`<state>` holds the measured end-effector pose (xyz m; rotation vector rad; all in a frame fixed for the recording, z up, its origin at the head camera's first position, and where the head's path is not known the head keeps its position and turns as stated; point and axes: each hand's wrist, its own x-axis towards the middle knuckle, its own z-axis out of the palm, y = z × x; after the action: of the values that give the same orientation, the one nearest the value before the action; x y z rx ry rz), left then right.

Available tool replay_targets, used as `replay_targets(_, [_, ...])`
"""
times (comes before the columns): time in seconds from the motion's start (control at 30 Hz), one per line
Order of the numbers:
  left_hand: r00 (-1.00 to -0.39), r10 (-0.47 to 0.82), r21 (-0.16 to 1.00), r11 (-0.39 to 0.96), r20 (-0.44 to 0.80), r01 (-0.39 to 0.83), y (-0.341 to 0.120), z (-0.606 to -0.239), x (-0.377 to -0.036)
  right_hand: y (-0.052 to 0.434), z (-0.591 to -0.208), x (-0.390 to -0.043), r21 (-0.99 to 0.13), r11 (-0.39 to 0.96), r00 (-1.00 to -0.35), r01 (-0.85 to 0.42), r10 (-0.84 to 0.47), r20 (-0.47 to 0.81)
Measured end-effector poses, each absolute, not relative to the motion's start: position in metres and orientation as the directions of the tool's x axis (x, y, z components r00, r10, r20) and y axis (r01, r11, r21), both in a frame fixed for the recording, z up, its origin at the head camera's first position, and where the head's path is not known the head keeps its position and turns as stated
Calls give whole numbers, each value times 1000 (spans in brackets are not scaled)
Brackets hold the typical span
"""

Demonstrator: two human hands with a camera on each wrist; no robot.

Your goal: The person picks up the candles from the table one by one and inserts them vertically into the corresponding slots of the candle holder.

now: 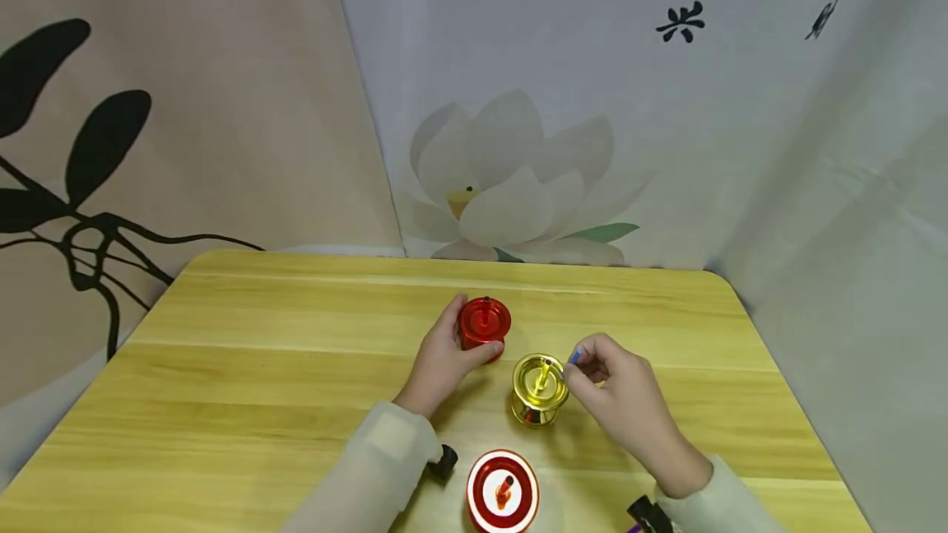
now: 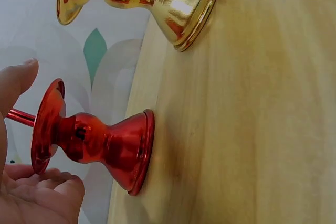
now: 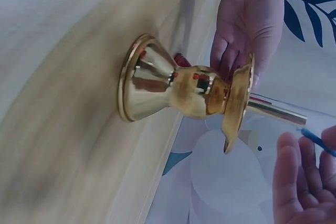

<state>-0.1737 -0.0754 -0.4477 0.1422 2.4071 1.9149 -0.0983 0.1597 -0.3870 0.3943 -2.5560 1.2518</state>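
- Left hand (image 1: 442,360): curled round the red candle holder (image 1: 485,324), thumb on the near side, fingers on the far side; in the left wrist view the fingers sit under the holder's top dish, not clamped hard.
- Right hand (image 1: 620,397): fingertips pinch a thin blue stick (image 1: 575,354) just beside the rim of the gold candle holder (image 1: 540,389), which stands upright on the wooden table (image 1: 259,368), untouched by either hand.
- Position: the stick's tip lies near the gold holder's central tube (image 3: 276,112), beside it rather than in it.
- Risk, as a judgement: the gold holder is narrow-waisted and unsupported, so a sideways nudge from the stick or knuckles could tip it.
- A red-and-white candle holder (image 1: 503,490) stands close by; a toppling gold holder might strike it.
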Motion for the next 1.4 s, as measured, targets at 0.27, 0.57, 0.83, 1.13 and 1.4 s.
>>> replay_targets(0.27, [-996, 84, 949, 313, 18, 43, -72, -448, -179, 152, -384, -108, -756, 554, -932, -347, -115, 343])
replay_targets(0.57, [-996, 83, 931, 361, 27, 55, -72, -455, -183, 149, -382, -112, -753, 556, -931, -351, -120, 345])
replay_targets(0.83, [-994, 106, 939, 337, 40, 73, -71, -455, -182, 142, -378, -121, -764, 540, -934, -352, -143, 329])
replay_targets(1.13, [-992, 125, 949, 308, 33, 70, -70, -457, -182, 134, -377, -134, -769, 564, -953, -302, -149, 265])
replay_targets(1.4, [-992, 123, 948, 310, 39, 75, -71, -459, -182, 125, -379, -146, -754, 591, -958, -287, -161, 239])
